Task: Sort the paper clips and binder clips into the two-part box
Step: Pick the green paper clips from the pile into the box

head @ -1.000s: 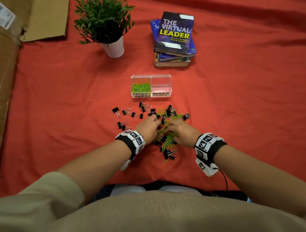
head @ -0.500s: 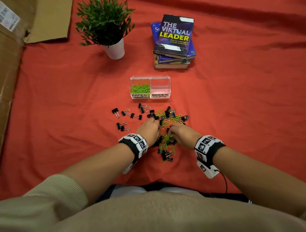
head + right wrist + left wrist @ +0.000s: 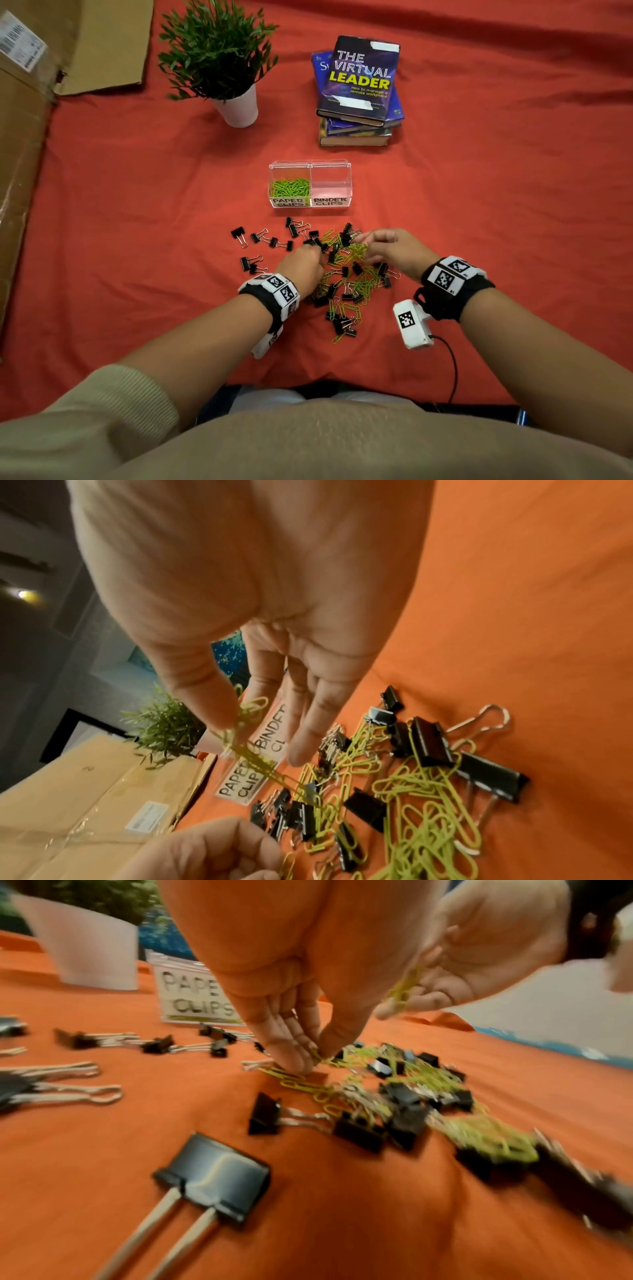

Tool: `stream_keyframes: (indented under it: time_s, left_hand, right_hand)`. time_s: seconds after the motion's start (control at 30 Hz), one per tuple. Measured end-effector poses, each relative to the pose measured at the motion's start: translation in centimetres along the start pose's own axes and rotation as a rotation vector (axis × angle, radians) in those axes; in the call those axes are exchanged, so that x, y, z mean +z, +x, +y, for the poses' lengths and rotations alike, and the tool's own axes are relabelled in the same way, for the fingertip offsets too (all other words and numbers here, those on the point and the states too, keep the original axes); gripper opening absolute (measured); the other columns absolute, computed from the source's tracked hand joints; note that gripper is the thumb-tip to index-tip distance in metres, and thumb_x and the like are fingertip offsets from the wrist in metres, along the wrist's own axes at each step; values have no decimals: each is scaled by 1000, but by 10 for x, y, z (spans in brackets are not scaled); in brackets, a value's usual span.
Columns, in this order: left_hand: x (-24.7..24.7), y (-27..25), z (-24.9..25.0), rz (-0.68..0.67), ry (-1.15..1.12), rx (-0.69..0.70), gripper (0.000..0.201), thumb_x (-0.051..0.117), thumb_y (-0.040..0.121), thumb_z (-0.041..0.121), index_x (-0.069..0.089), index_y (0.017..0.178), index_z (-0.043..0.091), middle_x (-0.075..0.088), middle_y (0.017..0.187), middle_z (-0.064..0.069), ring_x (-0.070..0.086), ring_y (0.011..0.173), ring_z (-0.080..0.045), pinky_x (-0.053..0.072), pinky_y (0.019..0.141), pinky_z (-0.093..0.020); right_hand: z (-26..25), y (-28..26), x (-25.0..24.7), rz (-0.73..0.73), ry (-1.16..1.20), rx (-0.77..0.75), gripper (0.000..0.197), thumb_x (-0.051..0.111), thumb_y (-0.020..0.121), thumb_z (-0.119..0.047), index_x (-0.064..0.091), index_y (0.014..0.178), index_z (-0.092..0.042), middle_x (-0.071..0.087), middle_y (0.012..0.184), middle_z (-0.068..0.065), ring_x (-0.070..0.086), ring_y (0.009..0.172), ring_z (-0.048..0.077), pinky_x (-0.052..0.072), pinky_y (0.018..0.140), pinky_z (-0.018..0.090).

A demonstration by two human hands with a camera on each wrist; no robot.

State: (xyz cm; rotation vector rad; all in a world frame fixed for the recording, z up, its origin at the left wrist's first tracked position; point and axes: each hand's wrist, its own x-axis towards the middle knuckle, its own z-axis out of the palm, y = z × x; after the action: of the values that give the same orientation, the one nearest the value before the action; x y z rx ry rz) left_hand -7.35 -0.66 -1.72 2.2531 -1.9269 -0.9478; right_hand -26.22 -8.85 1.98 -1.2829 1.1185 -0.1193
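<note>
Head view: right hand (image 3: 394,248) pinches green paper clips (image 3: 358,250) above the mixed pile (image 3: 346,284); two-part box (image 3: 310,185) beyond it.
Left wrist view: left hand (image 3: 291,1031) pinches paper clips on the cloth.
Right wrist view: clips dangle tangled below the thumb (image 3: 202,696).
Risk: a snagged binder clip could ride into the wrong compartment.

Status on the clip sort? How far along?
Early. Done: the two-part box has green clips in its PAPER CLIPS side; the BINDER CLIPS side looks empty. In hand: the right hand pinches a bunch of green paper clips lifted off the pile; the left hand pinches more at the cloth. Left: the mixed pile and scattered binder clips, none boxed.
</note>
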Motion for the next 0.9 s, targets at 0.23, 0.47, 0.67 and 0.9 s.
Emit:
stream_keyframes:
  time_s: [0.23, 0.47, 0.67, 0.9]
  left_hand:
    - [-21, 2, -9, 14, -571, -121, 29, 42, 94, 8, 59, 109, 26, 63, 75, -2, 52, 54, -13, 41, 49, -22]
    - [-32, 6, -12, -45, -766, -201, 26, 35, 92, 13, 49, 71, 16, 49, 62, 0, 44, 55, -17, 37, 55, -28]
    - [-18, -5, -15, -147, -103, 68, 4, 55, 84, 18, 54, 88, 20, 62, 84, 0, 58, 75, -20, 45, 63, -28]
    - [-8, -6, -27, -149, 128, 214, 23, 59, 85, 17, 58, 108, 18, 63, 112, -3, 60, 102, -23, 46, 80, -31]
  right_hand:
    - [-8, -3, 14, -73, 520, -6, 29, 27, 79, 15, 42, 69, -8, 64, 95, 29, 70, 75, 33, 58, 58, 28]
    - [-5, 0, 21, 44, 519, 115, 12, 49, 93, -23, 50, 91, -12, 57, 67, 8, 49, 52, 18, 39, 49, 27]
    - [8, 1, 23, 90, 108, 124, 18, 41, 93, -8, 45, 77, -12, 59, 53, 8, 51, 36, 18, 37, 35, 21]
    - [28, 1, 15, 89, -320, 36, 17, 49, 92, -6, 58, 81, -15, 61, 68, 1, 55, 54, 10, 46, 51, 22]
